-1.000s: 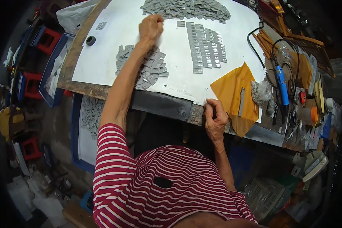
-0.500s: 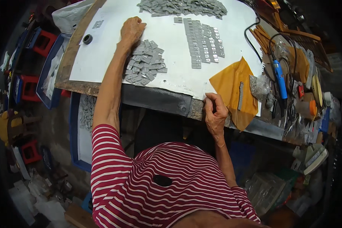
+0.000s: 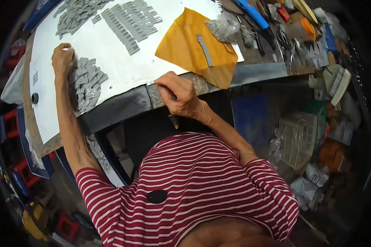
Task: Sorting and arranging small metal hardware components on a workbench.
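Observation:
My left hand rests on the white sheet with its fingers curled in. It lies just left of a loose pile of small grey flat pieces, and whatever its fingers may hold is hidden. At the table's front edge my right hand is closed, knuckles up. Below it shows a small dark pointed thing with a yellow tip; I cannot tell if the hand holds it. Farther back, similar grey pieces lie in neat rows, beside a larger heap.
Right of the rows lies an orange-yellow cloth or paper with a grey strip on it. A blue power screwdriver and clutter fill the right end. A black ring sits at the left, with a blue tray beyond the edge.
The view has turned, so the table sits farther left in the picture. My right hand's fingers have closed more, and it stays at the front edge. My left hand remains beside the loose pile.

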A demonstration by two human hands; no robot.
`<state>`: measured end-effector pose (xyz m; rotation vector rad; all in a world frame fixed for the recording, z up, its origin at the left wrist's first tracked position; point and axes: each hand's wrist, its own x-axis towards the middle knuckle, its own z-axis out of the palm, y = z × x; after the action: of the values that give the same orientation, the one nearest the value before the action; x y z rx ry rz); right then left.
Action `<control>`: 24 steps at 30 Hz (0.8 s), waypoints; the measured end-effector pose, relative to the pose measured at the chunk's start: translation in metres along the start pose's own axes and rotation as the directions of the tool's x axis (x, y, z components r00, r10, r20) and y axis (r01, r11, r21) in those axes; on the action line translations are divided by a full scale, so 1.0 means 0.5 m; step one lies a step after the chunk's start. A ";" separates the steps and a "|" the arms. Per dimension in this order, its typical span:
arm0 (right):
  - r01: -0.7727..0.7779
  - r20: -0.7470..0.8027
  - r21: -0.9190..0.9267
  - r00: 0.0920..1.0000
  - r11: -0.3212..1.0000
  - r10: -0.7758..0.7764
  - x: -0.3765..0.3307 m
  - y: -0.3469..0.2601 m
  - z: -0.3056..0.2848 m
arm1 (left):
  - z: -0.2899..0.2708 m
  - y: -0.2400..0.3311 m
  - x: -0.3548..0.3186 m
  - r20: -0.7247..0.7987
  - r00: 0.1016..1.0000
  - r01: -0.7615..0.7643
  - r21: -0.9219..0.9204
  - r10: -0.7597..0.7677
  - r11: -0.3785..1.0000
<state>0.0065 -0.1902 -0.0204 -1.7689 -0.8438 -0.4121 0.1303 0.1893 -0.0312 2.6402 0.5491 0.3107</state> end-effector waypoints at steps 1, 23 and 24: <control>0.013 0.006 -0.004 1.000 1.000 -0.013 -0.003 -0.003 0.001 | -0.008 0.005 -0.004 0.035 0.999 0.026 -0.010 -0.026 1.000; -0.135 0.102 -0.526 0.970 0.840 0.220 0.102 0.179 -0.222 | -0.073 0.247 -0.262 0.054 0.982 -0.072 -0.778 0.181 0.624; -0.105 0.135 -0.547 0.968 0.831 0.210 0.103 0.182 -0.224 | -0.059 0.260 -0.289 0.067 0.980 -0.049 -0.832 0.187 0.553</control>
<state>0.1210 -0.2915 -0.0094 -2.4167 -0.7461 -0.3973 0.0344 0.0305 0.0346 1.7278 0.0950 0.3072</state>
